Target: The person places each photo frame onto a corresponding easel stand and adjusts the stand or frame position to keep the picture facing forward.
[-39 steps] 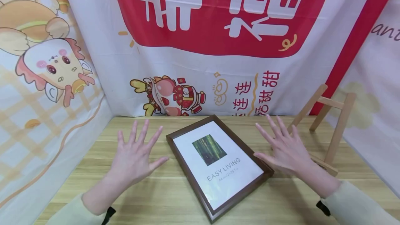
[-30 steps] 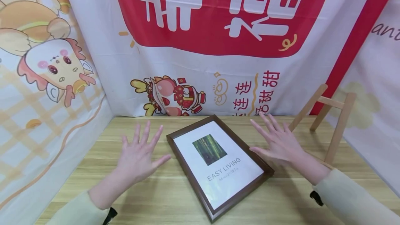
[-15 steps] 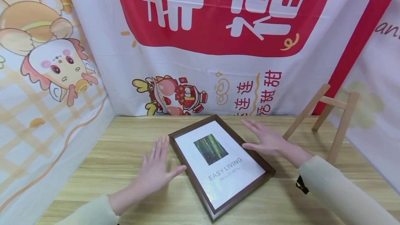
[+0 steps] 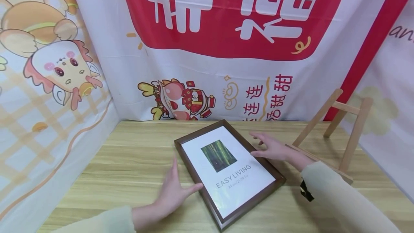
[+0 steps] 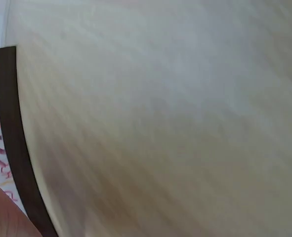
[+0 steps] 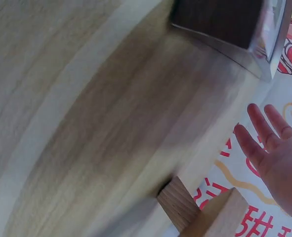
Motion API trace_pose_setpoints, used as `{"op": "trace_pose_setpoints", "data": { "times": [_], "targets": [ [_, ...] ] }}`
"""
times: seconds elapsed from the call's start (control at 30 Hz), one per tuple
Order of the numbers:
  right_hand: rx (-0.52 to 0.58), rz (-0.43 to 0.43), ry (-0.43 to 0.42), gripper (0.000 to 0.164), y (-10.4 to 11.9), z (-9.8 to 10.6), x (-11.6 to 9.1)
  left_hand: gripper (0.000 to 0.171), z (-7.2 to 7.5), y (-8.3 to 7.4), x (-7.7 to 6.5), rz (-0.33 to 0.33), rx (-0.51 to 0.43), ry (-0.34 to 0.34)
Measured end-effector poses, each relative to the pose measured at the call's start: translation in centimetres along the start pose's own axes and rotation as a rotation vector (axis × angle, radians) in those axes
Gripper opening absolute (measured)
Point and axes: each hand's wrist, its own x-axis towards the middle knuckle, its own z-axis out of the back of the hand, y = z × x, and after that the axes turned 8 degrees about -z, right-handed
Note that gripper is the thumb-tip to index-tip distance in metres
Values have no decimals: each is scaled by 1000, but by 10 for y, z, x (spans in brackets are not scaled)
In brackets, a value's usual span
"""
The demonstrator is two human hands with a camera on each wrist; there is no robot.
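A brown picture frame lies flat and slanted on the wooden table, with a white "EASY LIVING" sheet and a small dark green picture inside. Beside its left border is my left hand, thumb spread out so the tip overlaps that border. My right hand hovers at the right border, with the thumb tip over the edge and the fingers slightly bent beyond it. The left wrist view catches the frame's dark side near a bit of the hand. In the right wrist view, the fingers look apart from the frame's corner.
A small wooden easel stands at the right, behind and beside my right forearm. Printed cloth hangs along the back edge of the wooden table, and more cloth covers the left and right sides.
Both hands have come down and inward from above the table to the frame's two sides. The right fingers have bent a little. The frame and easel have stayed in place.
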Motion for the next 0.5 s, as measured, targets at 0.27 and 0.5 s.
{"op": "trace_pose_setpoints", "data": {
  "times": [0.27,0.5],
  "targets": [
    [70,-37,64,69,-5,-6,2,122,-18,-3,-2,-11,33,-40],
    [99,-29,81,59,-14,-9,4,115,-23,-6,-1,-49,74,-29]
  ]
}}
